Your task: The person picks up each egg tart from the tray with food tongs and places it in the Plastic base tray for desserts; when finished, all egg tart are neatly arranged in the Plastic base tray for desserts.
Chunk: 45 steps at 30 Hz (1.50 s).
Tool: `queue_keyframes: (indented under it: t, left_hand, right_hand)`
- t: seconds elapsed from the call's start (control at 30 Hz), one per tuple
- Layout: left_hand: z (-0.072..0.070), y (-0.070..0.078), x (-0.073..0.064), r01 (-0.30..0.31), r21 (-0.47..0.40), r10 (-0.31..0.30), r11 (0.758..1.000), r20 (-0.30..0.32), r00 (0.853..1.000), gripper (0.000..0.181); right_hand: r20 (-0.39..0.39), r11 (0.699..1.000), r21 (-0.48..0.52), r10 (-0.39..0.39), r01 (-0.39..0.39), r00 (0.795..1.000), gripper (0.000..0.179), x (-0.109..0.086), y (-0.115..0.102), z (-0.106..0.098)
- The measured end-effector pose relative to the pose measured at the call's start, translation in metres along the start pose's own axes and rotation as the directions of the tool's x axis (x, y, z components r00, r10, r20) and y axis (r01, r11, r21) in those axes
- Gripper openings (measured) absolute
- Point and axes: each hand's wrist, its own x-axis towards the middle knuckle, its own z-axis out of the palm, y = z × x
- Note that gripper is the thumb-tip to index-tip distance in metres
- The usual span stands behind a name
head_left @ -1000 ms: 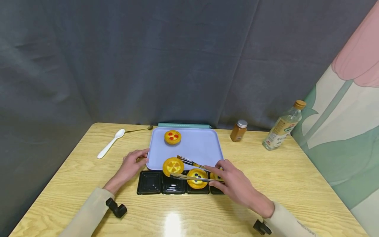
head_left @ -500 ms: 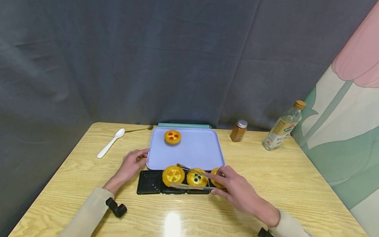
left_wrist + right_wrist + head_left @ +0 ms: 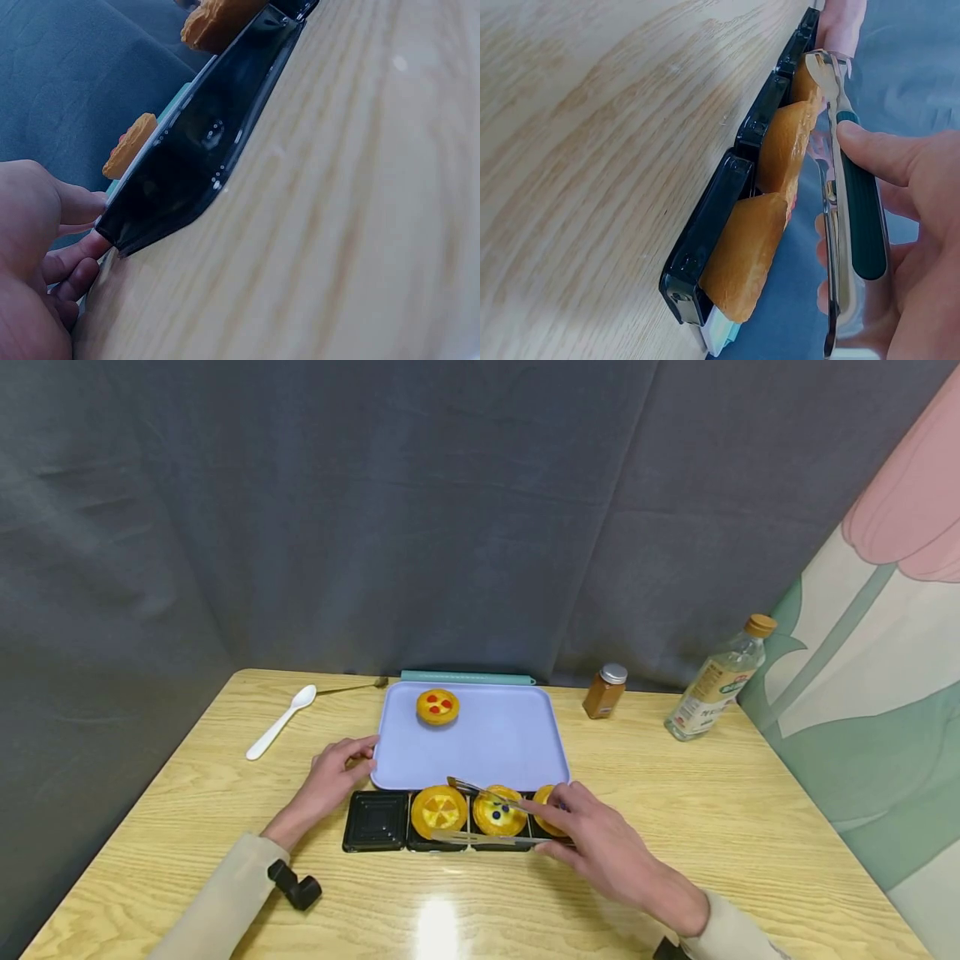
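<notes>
My right hand (image 3: 600,835) grips metal tongs (image 3: 855,225) with a dark green grip pad, thumb on the pad. The tongs' two arms straddle a tart with orange wedges (image 3: 438,811), which sits in the second compartment from the left of a black container (image 3: 377,821). A blueberry-topped tart (image 3: 492,823) fills the third compartment, under the tongs' arms. The rightmost tart (image 3: 545,814) is partly behind my right hand. My left hand (image 3: 333,777) pinches the left edge of a lavender tray (image 3: 495,739), fingertips beside the container's corner in the left wrist view.
A tart with red fruit (image 3: 437,707) lies on the tray. To the left are a white spoon (image 3: 281,723) and a thin dark-tipped utensil (image 3: 352,688). A teal strip (image 3: 468,677) lies behind the tray; a spice jar (image 3: 604,691) and an oil bottle (image 3: 717,681) stand right.
The orange-wedge tart has come down from the tray's near edge into the second compartment. The right hand and tongs moved toward the body. The container shifted slightly left; the left hand stayed still.
</notes>
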Motion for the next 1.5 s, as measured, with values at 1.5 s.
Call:
queue_keyframes:
  t: [1.5]
  left_hand:
    - [0.000,-0.001,0.001,-0.013,0.005,0.013,1.000,0.005,1.000,0.042]
  right_hand:
    - [-0.048,0.992,-0.001,0.130,-0.130,0.990,0.055,0.059,0.031,-0.008]
